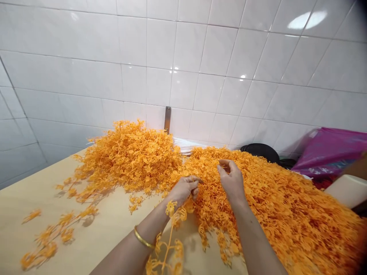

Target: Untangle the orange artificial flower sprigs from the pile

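My left hand (185,189) is closed in a pinch on an orange artificial flower stem (169,248). The stem's branching, curly blossoms dangle below the wrist towards the front of the table. To the right, my right hand (231,178) hovers over a big heap of the same orange sprays (286,210). Its fingers are curved, with thumb and forefinger apart, and nothing shows between them. A second mound of orange sprays (134,156) rises beyond my left hand.
A loose orange sprig (47,250) and a small piece (31,216) lie on the pale tabletop (109,229) at left. Behind the heap are black round objects (262,152), a purple plastic bag (332,149) and a cream-coloured object (348,191). A white tiled wall (160,46) closes off the back.
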